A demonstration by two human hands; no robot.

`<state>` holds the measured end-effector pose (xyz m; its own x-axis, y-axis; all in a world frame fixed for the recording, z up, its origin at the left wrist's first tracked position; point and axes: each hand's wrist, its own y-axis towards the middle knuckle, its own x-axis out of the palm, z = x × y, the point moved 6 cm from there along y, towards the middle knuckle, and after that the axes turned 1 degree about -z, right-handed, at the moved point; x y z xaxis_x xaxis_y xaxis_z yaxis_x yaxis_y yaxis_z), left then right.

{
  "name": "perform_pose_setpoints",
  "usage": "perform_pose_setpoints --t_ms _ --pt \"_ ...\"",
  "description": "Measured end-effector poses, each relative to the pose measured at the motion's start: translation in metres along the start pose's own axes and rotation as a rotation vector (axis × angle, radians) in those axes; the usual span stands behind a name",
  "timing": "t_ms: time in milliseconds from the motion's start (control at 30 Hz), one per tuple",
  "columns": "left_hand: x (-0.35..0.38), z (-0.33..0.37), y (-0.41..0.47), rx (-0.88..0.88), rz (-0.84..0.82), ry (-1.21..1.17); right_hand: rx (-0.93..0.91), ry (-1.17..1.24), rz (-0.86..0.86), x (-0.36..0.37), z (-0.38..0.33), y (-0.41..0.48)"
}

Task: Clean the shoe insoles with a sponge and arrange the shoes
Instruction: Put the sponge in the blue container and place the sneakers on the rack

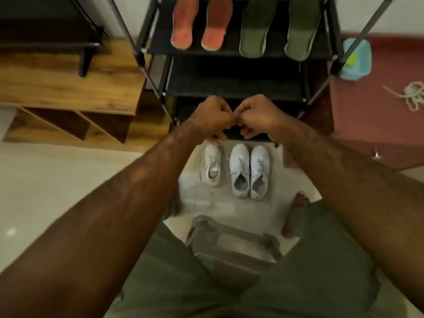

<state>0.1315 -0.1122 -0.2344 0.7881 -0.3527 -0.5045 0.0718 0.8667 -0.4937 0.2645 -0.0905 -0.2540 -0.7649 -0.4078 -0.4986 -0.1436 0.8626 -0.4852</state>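
both hands were raised together in front of the rack, the left hand and right hand knuckle to knuckle and just touching at the thumbs. the fingers of each were clenched into a loose fist; blur hid whether they pinched anything, so i could not tell what, if anything, was grasped. below the hands, on the pale floor, stood three white shoes with toes toward the rack: a single white shoe on the left, its toe just under the left hand, and a white pair side by side, touching, just to its right. their openings faced up, with pale insoles showing inside. on the top shelf of the rack sat orange shoes at the left and green shoes at the right, toes pointing toward the person; the shelves beneath were dark. a grey stool showed between the person's knees, which wore green shorts, and a bare foot rested on the floor right of the stool. a wooden bench stood left of the rack. a maroon bench stood right of it, carrying a blue thing with a green patch, too blurred to name, and a loose white lace near the edge of view, apart from the blue thing.
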Motion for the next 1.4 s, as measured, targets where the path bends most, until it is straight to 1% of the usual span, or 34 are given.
perform_pose_setpoints --t_ms 133,267,400,467,533,667,733,867,967,1067,1167,1300,1400 --pt "0.035 -0.053 0.034 -0.124 -0.058 -0.025 0.100 -0.008 -0.081 0.038 0.049 0.025" --pt "0.060 -0.114 0.067 -0.263 -0.071 -0.071 0.181 -0.014 -0.173 0.081 0.087 0.053" --pt "0.087 -0.176 0.094 -0.387 -0.120 -0.092 0.262 -0.059 -0.270 0.128 0.124 0.082" --pt "0.100 -0.209 0.108 -0.452 -0.140 -0.102 0.280 -0.069 -0.327 0.153 0.141 0.096" --pt "0.111 -0.238 0.123 -0.496 -0.139 -0.119 0.297 -0.071 -0.339 0.176 0.158 0.111" --pt "0.129 -0.282 0.146 -0.564 -0.135 -0.123 0.288 -0.158 -0.407 0.218 0.191 0.143" --pt "0.139 -0.298 0.159 -0.567 -0.147 -0.106 0.272 -0.183 -0.435 0.237 0.206 0.159" --pt "0.153 -0.318 0.181 -0.546 -0.117 -0.118 0.266 -0.172 -0.403 0.255 0.224 0.186" --pt "0.161 -0.328 0.201 -0.503 -0.113 -0.076 0.250 -0.201 -0.379 0.265 0.236 0.207" --pt "0.168 -0.336 0.217 -0.487 -0.133 -0.016 0.277 -0.220 -0.399 0.274 0.254 0.224" --pt "0.174 -0.339 0.226 -0.480 -0.115 0.054 0.283 -0.221 -0.415 0.280 0.264 0.231" --pt "0.176 -0.340 0.233 -0.503 -0.067 0.144 0.211 -0.337 -0.425 0.287 0.266 0.226" --pt "0.171 -0.331 0.233 -0.501 -0.104 0.268 0.193 -0.323 -0.397 0.282 0.258 0.218"
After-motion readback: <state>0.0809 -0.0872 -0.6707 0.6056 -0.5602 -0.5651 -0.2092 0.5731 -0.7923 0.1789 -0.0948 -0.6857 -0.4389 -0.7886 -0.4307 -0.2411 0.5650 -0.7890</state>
